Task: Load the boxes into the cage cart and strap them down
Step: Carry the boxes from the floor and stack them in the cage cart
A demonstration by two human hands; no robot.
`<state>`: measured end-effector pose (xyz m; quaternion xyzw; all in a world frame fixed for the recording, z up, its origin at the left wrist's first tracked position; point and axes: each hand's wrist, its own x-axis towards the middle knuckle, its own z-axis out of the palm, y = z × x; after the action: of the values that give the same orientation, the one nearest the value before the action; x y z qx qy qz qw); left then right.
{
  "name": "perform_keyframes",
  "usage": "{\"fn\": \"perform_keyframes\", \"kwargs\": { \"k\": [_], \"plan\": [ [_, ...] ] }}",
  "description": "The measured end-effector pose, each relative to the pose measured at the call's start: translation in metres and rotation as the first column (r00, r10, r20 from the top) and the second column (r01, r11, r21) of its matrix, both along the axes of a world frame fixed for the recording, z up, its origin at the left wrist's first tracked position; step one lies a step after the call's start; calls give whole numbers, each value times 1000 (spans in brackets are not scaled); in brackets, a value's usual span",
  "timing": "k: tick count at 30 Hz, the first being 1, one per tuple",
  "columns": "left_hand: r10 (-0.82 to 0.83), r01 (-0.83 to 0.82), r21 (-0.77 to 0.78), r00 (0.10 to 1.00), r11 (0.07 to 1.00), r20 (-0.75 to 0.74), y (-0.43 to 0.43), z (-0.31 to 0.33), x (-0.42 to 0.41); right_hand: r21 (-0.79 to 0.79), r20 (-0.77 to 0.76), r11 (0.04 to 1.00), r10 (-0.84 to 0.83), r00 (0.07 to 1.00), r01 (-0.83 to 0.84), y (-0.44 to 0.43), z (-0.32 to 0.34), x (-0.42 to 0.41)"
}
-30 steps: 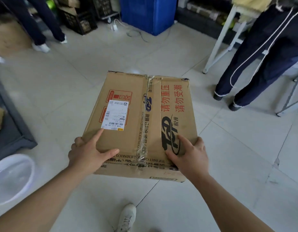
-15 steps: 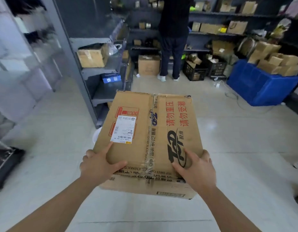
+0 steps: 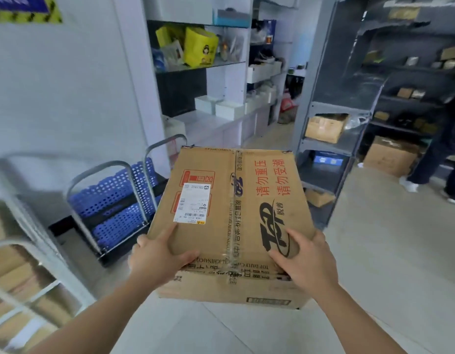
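**Stockroom aisle, box in both hands**

Shelving fills the room ahead of us. White shelves (image 3: 221, 80) stand beyond our left hand (image 3: 157, 256), with a yellow bag (image 3: 199, 47) on one. Grey racks (image 3: 326, 146) stand beyond our right hand (image 3: 308, 261), with brown cartons on them.

We hold the box (image 3: 229, 221) off the floor (image 3: 389, 264), one hand at each near corner. On the left hand, the thumb and forefinger lie on the lid and the other fingers wrap over the left edge. The forefinger points at the white label (image 3: 194, 203) just past its tip. The right hand grips the same way at the right corner, with its thumb on the black logo. Clear tape runs down the lid between the two hands.

Left of the left hand, blue trolleys (image 3: 111, 198) stand on end against the wall. Nearer us on that side is what looks like a wire cage (image 3: 46, 247) with cardboard behind its bars, too blurred for us to say more. Far to the right of the right hand, a person (image 3: 446, 159) in dark trousers stands at the racks.
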<state>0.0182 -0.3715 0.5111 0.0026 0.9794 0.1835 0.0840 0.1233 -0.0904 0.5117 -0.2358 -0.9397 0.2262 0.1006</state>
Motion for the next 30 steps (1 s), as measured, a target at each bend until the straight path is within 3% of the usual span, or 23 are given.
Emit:
{"fn": "perform_keyframes", "kwargs": {
  "k": [10, 20, 30],
  "plan": [
    [421, -422, 10, 906, 907, -46, -239, 31, -25, 32, -51, 909, 418, 907, -417, -217, 14, -159],
    [731, -733, 12, 676, 680, -90, -392, 47, -50, 58, -107, 653, 756, 646, -755, -404, 37, -300],
    [875, -880, 38, 466, 474, -136, -502, 61, -100, 69, -110, 445, 893, 437, -893, -557, 57, -414]
  ]
}}
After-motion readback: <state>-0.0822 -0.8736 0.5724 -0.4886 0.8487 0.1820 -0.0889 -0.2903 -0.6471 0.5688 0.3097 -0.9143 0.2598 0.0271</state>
